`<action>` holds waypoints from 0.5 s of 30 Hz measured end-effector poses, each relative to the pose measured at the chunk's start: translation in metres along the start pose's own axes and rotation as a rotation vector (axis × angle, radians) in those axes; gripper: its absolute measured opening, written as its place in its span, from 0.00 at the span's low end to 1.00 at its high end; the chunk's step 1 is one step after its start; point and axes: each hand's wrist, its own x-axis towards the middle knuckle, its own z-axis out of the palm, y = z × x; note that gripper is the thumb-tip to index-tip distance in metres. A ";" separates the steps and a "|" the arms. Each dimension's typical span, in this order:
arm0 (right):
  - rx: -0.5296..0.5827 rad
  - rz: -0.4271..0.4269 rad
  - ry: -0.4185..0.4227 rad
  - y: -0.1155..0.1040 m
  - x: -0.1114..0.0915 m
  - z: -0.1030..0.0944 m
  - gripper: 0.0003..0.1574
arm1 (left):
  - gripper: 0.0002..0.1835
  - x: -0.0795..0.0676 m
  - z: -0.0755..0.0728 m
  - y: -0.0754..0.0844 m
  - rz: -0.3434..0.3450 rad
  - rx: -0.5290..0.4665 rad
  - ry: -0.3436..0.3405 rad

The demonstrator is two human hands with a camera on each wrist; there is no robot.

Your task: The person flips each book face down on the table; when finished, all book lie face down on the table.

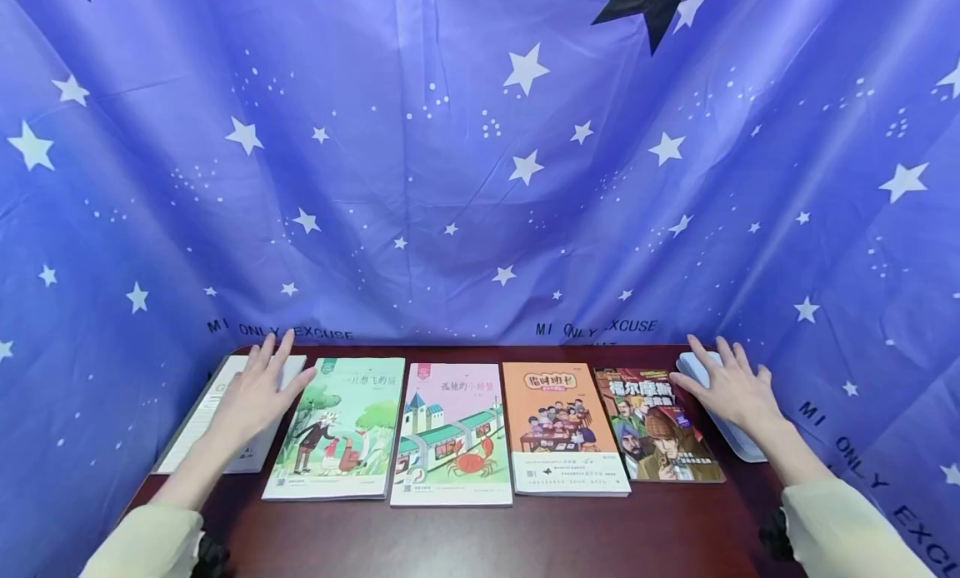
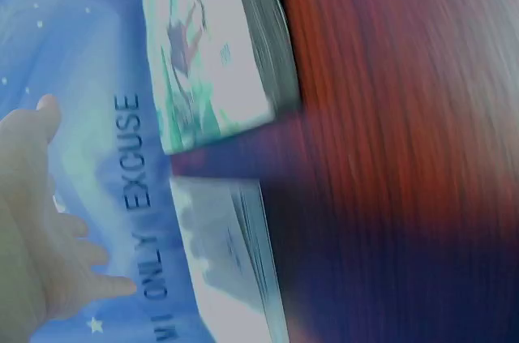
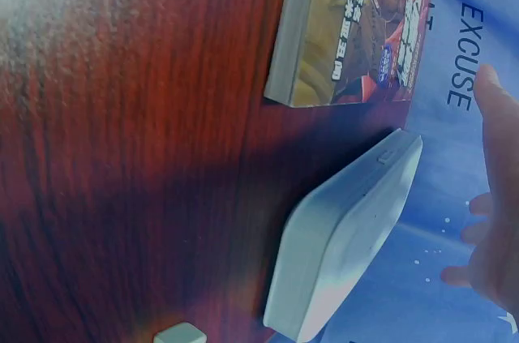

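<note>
My left hand [image 1: 251, 399], fingers spread, is over a white paperback or notebook [image 1: 183, 440] at the left end of a row; the left wrist view shows the hand apart from it. My right hand [image 1: 738, 395], also spread, is above a pale rounded case [image 1: 750, 449] at the right end. Neither hand holds anything. Between them lie a green picture-cover book [image 1: 345, 428], a pink book with a red crab [image 1: 453, 436], an orange book [image 1: 562, 428] and a darker comic-style book with a detective [image 1: 667, 428].
The dark red wooden table [image 1: 450, 545] carries the row near its back edge. A blue curtain [image 1: 450, 186] with white stars hangs behind and on both sides. A small pale block [image 3: 180, 333] shows at the bottom of the right wrist view.
</note>
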 end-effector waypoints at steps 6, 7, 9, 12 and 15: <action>0.043 -0.053 0.017 0.001 0.011 -0.001 0.55 | 0.46 0.005 0.018 0.032 0.024 -0.130 0.010; 0.051 -0.062 0.017 0.002 0.012 -0.002 0.55 | 0.46 0.006 0.021 0.039 0.026 -0.150 0.008; 0.060 -0.080 0.015 0.001 0.014 -0.002 0.53 | 0.46 0.007 0.027 0.053 0.034 -0.186 0.009; 0.067 -0.118 0.022 0.000 0.019 -0.004 0.49 | 0.43 0.006 0.034 0.075 0.033 -0.254 -0.003; 0.097 -0.181 0.038 -0.004 0.025 -0.005 0.43 | 0.39 0.007 0.039 0.096 0.030 -0.341 -0.014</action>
